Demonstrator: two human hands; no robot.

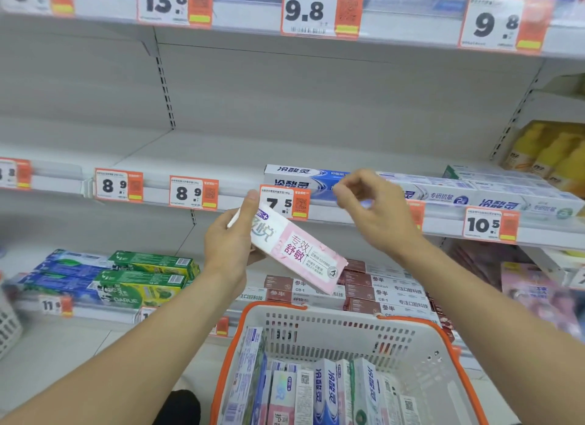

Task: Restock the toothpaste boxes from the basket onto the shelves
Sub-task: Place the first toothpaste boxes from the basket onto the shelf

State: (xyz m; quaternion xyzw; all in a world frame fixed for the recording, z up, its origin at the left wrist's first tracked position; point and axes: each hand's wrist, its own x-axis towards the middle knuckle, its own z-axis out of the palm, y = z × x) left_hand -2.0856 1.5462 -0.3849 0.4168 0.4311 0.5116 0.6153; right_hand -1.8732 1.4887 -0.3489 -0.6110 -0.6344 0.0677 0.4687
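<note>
- We hold the pink box (296, 250) in our left hand (228, 244), fingers wrapped round its upper end, the box tilted down to the right in front of the middle shelf (221, 159).
- Our right hand (370, 206) hovers near the blue boxes (304, 178) on that shelf, fingers loosely curled, thumb and forefinger close; we see nothing in it.
- Step, as we judge it: one box out, not yet shelved.
- Next move calls for picking a bare stretch of the middle shelf and levelling the box.
- Basket (421, 342) sits below our hands, with more toothpaste boxes (326, 390) standing on end in it, mostly white, blue and pink.
</note>
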